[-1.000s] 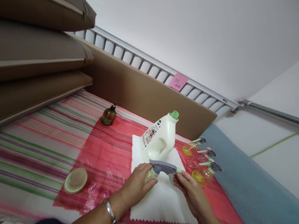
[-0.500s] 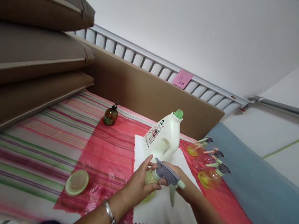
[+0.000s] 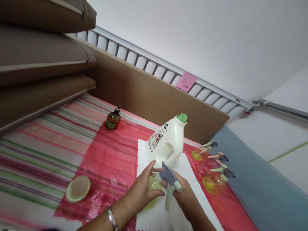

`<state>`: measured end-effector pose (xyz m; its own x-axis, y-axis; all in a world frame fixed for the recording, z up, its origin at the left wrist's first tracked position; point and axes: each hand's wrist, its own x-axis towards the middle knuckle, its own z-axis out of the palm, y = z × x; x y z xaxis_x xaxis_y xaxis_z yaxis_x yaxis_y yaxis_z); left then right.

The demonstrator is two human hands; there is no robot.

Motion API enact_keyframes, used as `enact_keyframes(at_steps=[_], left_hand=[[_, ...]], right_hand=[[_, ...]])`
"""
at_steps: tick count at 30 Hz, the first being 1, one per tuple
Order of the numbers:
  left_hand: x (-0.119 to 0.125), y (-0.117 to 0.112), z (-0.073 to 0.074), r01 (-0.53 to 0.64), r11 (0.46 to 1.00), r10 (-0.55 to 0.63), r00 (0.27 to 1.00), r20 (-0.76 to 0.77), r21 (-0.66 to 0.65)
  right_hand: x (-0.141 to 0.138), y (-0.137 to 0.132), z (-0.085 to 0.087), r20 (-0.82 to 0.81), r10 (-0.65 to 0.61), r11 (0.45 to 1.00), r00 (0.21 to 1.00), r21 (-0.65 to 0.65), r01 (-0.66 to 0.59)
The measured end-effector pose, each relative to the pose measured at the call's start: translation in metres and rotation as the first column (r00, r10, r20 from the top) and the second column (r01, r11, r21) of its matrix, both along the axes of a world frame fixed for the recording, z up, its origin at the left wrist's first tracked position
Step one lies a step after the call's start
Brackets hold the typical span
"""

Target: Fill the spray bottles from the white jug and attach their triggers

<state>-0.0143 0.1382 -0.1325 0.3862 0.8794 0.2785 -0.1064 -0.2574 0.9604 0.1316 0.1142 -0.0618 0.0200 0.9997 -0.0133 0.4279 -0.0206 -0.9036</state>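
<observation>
My left hand (image 3: 143,190) wraps round the body of a small pale-green spray bottle (image 3: 152,184) lying over a white cloth (image 3: 168,215). Its grey trigger head (image 3: 169,179) is gripped by my right hand (image 3: 183,195), with the trigger lever pointing down. A silver bangle sits on my left wrist. Just behind the hands stands a large white detergent jug (image 3: 165,143) with a green cap, also on the white cloth.
Three small spray bottles (image 3: 212,168) lie in a row to the right on a red plastic sheet (image 3: 106,159). A round green lid (image 3: 77,188) lies at the left, a small dark pump bottle (image 3: 112,119) farther back. Brown cushions (image 3: 30,58) are stacked at the left; a cardboard panel (image 3: 147,98) stands behind.
My right hand has moved from the nozzle tip onto the trigger head and turned it, so the lever now points down. My left hand has kept its hold on the bottle.
</observation>
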Motion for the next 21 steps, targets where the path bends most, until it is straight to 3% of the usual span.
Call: enact_keyframes(at_steps=[4,12,17,19,21], left_hand=[[-0.001,0.0,0.002,0.005,1.0,-0.005,1.0,0.004,-0.009],[0.001,0.001,-0.005,0.006,1.0,-0.006,1.0,0.011,0.013],[-0.002,-0.003,-0.001,0.023,1.0,-0.023,0.999,-0.027,0.009],[-0.003,-0.004,-0.002,0.025,0.999,-0.023,0.996,-0.087,0.024],[-0.004,-0.004,-0.004,0.028,0.998,-0.02,0.989,-0.145,0.055]], right_hand=[[-0.005,-0.001,-0.002,0.009,0.021,0.999,1.0,0.027,-0.021],[-0.012,-0.002,-0.011,0.0,-0.1,0.993,0.995,0.058,0.1],[0.004,-0.008,-0.008,0.035,-0.043,0.999,0.998,0.033,0.042],[0.014,-0.012,-0.004,0.078,-0.01,0.991,0.997,0.132,-0.001],[0.02,-0.014,0.003,0.224,0.066,0.962,0.972,0.244,-0.121]])
